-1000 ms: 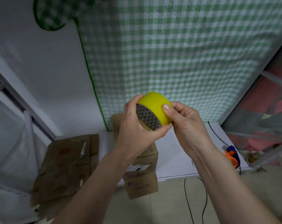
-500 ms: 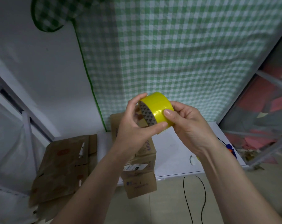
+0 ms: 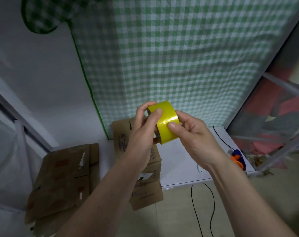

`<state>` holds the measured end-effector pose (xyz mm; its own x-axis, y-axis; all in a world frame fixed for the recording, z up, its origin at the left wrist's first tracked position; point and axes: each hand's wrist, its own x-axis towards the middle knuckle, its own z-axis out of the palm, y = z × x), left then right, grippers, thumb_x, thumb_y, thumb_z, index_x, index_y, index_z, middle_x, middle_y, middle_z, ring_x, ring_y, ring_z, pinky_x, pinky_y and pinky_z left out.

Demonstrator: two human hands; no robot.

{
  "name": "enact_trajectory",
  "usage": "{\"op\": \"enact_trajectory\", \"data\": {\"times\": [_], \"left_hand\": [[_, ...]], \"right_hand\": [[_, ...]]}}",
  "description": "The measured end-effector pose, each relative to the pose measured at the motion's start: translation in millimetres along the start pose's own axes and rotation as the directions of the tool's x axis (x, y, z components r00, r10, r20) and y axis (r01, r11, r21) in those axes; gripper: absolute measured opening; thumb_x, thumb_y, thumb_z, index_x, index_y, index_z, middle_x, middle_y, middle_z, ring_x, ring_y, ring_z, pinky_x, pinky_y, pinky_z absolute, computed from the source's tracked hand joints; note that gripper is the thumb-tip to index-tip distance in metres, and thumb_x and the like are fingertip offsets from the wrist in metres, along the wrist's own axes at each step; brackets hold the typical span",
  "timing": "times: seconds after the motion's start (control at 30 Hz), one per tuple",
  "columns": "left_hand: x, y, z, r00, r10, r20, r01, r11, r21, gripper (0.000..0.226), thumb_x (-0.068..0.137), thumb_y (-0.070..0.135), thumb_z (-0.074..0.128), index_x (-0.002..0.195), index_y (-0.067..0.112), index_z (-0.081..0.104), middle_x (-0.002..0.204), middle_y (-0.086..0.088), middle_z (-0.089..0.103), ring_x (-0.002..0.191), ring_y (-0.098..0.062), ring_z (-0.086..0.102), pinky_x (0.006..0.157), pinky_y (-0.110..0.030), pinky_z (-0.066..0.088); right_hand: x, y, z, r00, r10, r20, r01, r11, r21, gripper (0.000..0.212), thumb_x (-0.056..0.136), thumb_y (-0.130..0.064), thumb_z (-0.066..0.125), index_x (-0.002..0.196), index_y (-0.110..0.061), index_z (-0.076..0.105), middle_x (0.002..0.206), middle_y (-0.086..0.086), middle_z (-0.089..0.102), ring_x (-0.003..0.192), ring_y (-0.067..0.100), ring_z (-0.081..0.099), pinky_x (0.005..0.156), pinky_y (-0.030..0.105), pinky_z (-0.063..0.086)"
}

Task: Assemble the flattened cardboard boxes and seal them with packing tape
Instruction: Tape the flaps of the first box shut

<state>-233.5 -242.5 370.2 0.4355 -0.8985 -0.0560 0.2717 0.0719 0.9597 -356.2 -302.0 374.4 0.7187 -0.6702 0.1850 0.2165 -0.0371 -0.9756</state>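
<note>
We see a yellow tape roll (image 3: 165, 124) with a smooth, glossy plastic skin that throws back a bright glint, and beneath it flattened boxes (image 3: 59, 178) of matt brown corrugated cardboard, one carrying a white paper label (image 3: 146, 176). Behind hangs a green-and-white checked curtain (image 3: 179, 65) of soft woven cloth with a slightly puckered surface, edged in darker green binding. The white tabletop (image 3: 183, 159) looks smooth and faintly satin, and a thin black cable (image 3: 203, 207) lies on the pale, smooth floor tiles (image 3: 179, 223).

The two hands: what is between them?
In the head view, the tape roll lies between the left hand and the right hand; both grip it, thumbs on its yellow outer face.
</note>
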Motion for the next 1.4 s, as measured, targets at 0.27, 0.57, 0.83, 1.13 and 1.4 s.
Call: {"op": "enact_trajectory", "data": {"times": [0.27, 0.57, 0.83, 1.13, 1.4], "left_hand": [[4.5, 4.4, 5.4, 0.994, -0.101, -0.039, 0.099, 0.994, -0.051, 0.014, 0.092, 0.048, 0.056, 0.102, 0.04, 0.061, 0.117, -0.011, 0.062, 0.109, -0.035, 0.062, 0.084, -0.057, 0.055], [9.3, -0.5, 8.1, 0.983, -0.16, -0.085, 0.146, 0.978, -0.149, 0.028, 0.09, 0.048, 0.059, 0.114, 0.033, 0.058, 0.123, -0.009, 0.061, 0.107, -0.028, 0.065, 0.082, -0.057, 0.055], [12.3, 8.2, 1.2, 0.913, -0.409, -0.004, 0.38, 0.853, -0.358, 0.053, 0.088, 0.055, 0.058, 0.124, 0.017, 0.058, 0.116, -0.019, 0.066, 0.102, -0.035, 0.067, 0.079, -0.056, 0.056], [5.7, 10.4, 8.5, 0.912, -0.408, -0.03, 0.373, 0.86, -0.348, 0.053, 0.089, 0.054, 0.057, 0.125, 0.016, 0.056, 0.118, -0.019, 0.064, 0.101, -0.036, 0.067, 0.076, -0.057, 0.056], [4.5, 8.5, -3.0, 0.965, -0.244, 0.099, 0.251, 0.966, -0.067, 0.067, 0.083, 0.06, 0.06, 0.136, 0.021, 0.049, 0.125, -0.012, 0.062, 0.11, -0.026, 0.065, 0.094, -0.05, 0.052]], "right_hand": [[-1.2, -1.7, 3.5, 0.995, 0.037, -0.095, -0.037, 0.999, 0.002, 0.024, 0.084, -0.016, 0.059, 0.105, -0.007, 0.065, 0.091, 0.005, 0.074, 0.086, 0.018, 0.07, 0.079, 0.027, 0.054], [6.0, 1.2, 11.7, 0.97, 0.066, -0.235, -0.062, 0.998, 0.027, 0.023, 0.079, -0.027, 0.064, 0.083, -0.005, 0.067, 0.077, 0.004, 0.07, 0.072, 0.012, 0.064, 0.07, 0.022, 0.051], [1.6, -1.0, 5.7, 0.974, 0.086, -0.211, -0.077, 0.996, 0.047, 0.021, 0.066, -0.02, 0.072, 0.08, -0.006, 0.065, 0.074, 0.002, 0.071, 0.071, 0.011, 0.066, 0.067, 0.017, 0.051], [1.8, -3.0, 16.4, 0.946, 0.111, -0.305, -0.095, 0.993, 0.068, 0.045, 0.066, -0.031, 0.072, 0.081, 0.009, 0.061, 0.068, 0.005, 0.067, 0.061, 0.01, 0.063, 0.058, 0.017, 0.049], [-6.4, -1.1, 3.3, 0.958, 0.048, -0.282, -0.039, 0.999, 0.037, 0.015, 0.079, -0.027, 0.072, 0.076, -0.015, 0.065, 0.078, 0.006, 0.065, 0.078, 0.019, 0.058, 0.081, 0.032, 0.048]]}}
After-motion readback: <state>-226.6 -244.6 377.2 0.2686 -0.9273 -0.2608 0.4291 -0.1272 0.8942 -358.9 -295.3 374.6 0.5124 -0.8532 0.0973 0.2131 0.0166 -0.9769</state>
